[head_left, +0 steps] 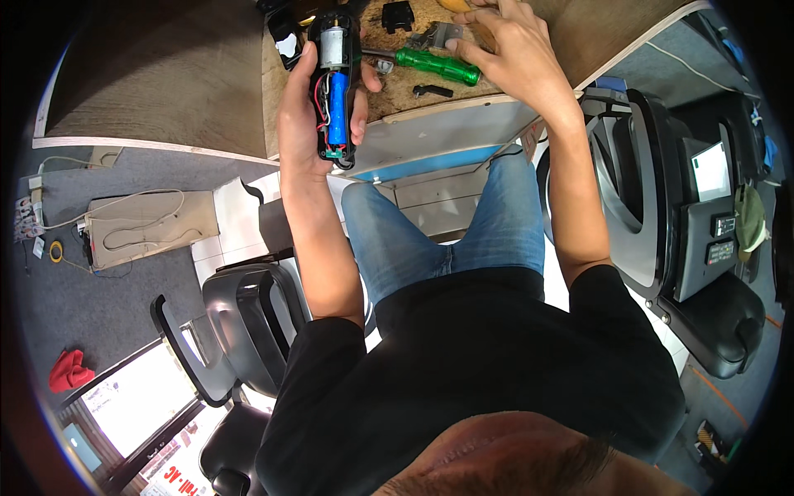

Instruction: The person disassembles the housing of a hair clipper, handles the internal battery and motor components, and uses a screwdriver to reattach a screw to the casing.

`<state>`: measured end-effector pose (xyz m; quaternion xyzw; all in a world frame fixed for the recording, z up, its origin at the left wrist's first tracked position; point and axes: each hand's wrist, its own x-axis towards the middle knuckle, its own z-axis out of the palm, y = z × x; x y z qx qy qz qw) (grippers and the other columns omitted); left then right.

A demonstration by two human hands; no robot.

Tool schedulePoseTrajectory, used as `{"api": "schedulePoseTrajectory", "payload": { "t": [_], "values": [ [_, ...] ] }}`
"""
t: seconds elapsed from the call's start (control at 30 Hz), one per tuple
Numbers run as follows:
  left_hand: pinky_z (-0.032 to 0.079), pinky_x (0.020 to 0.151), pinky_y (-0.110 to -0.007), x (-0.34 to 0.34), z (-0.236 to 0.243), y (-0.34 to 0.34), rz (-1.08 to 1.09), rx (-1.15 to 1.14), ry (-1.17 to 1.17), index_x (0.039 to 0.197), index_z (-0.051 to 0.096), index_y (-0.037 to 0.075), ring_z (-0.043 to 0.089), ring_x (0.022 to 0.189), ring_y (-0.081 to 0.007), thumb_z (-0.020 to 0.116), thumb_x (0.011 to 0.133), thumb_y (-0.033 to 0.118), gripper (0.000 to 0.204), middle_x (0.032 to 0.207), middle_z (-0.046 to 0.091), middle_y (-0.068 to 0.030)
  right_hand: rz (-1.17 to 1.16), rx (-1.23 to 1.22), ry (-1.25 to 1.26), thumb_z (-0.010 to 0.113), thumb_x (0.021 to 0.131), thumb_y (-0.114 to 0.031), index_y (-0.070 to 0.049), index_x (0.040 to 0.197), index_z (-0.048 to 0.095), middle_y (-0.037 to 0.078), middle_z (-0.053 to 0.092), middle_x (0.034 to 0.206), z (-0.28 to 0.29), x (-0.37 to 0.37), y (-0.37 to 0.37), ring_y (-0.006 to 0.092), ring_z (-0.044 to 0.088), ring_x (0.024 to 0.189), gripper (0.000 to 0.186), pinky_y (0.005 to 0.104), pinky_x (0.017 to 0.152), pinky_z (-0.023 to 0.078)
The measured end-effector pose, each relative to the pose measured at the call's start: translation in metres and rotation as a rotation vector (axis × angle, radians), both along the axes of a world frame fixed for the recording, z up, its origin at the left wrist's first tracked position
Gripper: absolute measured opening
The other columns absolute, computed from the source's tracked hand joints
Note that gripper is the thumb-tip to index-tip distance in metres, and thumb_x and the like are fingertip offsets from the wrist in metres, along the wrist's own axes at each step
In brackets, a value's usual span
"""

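Note:
My left hand is closed round an opened black handheld device, held upright over the worktop. Inside its housing show a silver motor, a blue cylindrical battery, red wires and a small green circuit board at the lower end. On the right, my right hand hovers low over the worktop, fingers apart, nothing seen between them. Near its thumb lies a small clear plastic bag; a yellow object, partly cut off, is by its fingertips. A screwdriver with a green see-through handle lies between my hands.
The wooden worktop carries a small black clip-like part near its front edge and a black plastic piece farther back. Wooden panels rise on both sides. Office chairs stand left and right of me. A cardboard piece with cables lies on the floor.

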<state>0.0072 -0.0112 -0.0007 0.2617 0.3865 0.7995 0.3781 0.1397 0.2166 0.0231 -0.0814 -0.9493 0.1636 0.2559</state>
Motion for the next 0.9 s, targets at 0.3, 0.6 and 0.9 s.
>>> {"api": "schedulePoseTrajectory", "payload": {
  "t": [0.3, 0.6, 0.9],
  "values": [
    [0.047, 0.037, -0.025, -0.001, -0.001, 0.000, -0.009, 0.027, 0.005, 0.148, 0.039, -0.010, 0.054, 0.043, -0.0151, 0.033, 0.112, 0.041, 0.061, 0.090, 0.065, -0.0207, 0.004, -0.009, -0.030, 0.073, 0.085, -0.031, 0.002, 0.129, 0.060, 0.031, 0.054, 0.131, -0.005, -0.006, 0.006, 0.0463, 0.048, 0.128, 0.057, 0.0498, 0.110, 0.039],
    [0.046, 0.036, -0.025, 0.001, 0.001, 0.001, 0.006, 0.011, 0.039, 0.147, 0.039, -0.010, 0.053, 0.042, -0.0150, 0.033, 0.113, 0.041, 0.062, 0.088, 0.065, -0.0201, 0.047, -0.023, 0.075, 0.073, 0.085, -0.024, -0.002, 0.131, 0.060, 0.026, 0.056, 0.122, 0.000, -0.003, 0.002, 0.0443, 0.050, 0.125, 0.052, 0.0493, 0.108, 0.039],
    [0.046, 0.037, -0.025, 0.000, 0.004, -0.001, 0.000, -0.021, 0.008, 0.147, 0.042, -0.007, 0.054, 0.043, -0.0143, 0.034, 0.113, 0.042, 0.060, 0.089, 0.066, -0.0185, 0.074, 0.230, 0.140, 0.074, 0.087, -0.020, -0.002, 0.106, 0.069, 0.015, 0.059, 0.118, 0.005, -0.024, -0.003, 0.0350, 0.053, 0.118, 0.027, 0.0454, 0.105, 0.039]
  ]
}}
